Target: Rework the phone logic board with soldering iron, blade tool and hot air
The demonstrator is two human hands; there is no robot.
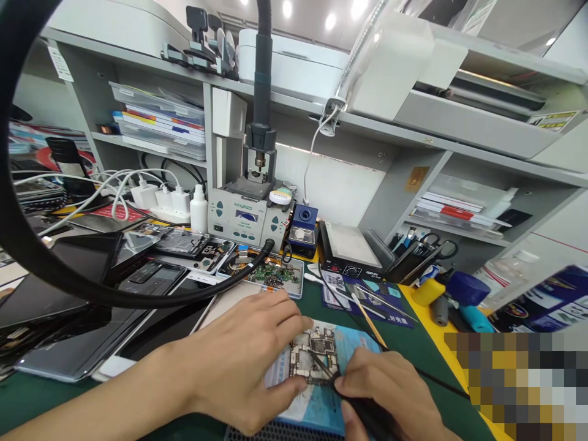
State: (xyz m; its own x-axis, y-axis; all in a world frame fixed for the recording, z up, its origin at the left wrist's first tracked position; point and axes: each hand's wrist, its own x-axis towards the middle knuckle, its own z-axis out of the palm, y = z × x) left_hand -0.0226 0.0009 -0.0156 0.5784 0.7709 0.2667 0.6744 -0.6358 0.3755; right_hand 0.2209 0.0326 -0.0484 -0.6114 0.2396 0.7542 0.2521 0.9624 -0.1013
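A small phone circuit board (pixel 316 344) lies on a blue-and-white pad (pixel 321 407) at the bottom centre. My left hand (pixel 243 355) reaches in from the left, thumb at the board's lower left edge and fingers by its upper left edge, holding it. In my right hand (pixel 390 386) is a black-handled tool (pixel 367 416) with a slim pointed tip, which looks like a soldering iron. Its tip is over the middle of the board; whether it touches cannot be made out. The fingers partly hide the handle.
A thick black hose (pixel 138 300) loops across the left foreground from the hot-air station (pixel 243 214). Behind the board are a tray (pixel 296 288) of parts, a heating plate (pixel 351 245) and a swab (pixel 367 318). Phones (pixel 110 324) crowd the left; a thin black cord (pixel 443 383) crosses the right.
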